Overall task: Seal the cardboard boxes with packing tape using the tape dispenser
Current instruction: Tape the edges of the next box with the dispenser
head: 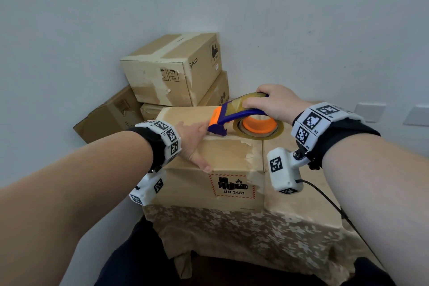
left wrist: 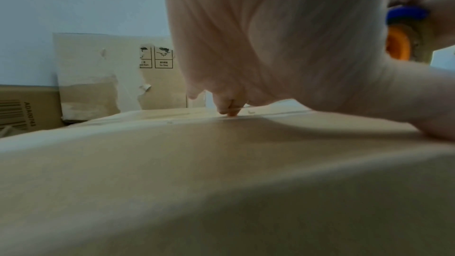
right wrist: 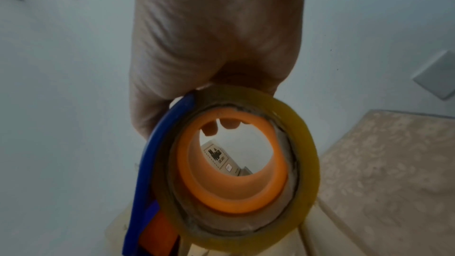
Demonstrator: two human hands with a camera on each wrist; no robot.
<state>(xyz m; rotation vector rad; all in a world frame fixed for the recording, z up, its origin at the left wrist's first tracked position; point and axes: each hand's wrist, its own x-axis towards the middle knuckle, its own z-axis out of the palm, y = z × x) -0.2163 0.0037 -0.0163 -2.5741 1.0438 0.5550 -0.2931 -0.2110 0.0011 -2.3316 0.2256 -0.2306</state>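
Head view, left to right: spare boxes (head: pixel 171 69) are stacked against the wall, the left hand (head: pixel 193 144) lies flat with straight fingers (left wrist: pixel 229 107) pressing the top of the cardboard box (head: pixel 209 183) on the cloth-covered desk (head: pixel 290 234), and the right hand (head: pixel 271 102) curls round the tape dispenser (head: pixel 241 116), its blade end touching the box top beside the left fingertips. Taping looks about to start; next, I judge, the dispenser must be drawn along the centre seam (head: pixel 263 155) while the left hand steadies the box.
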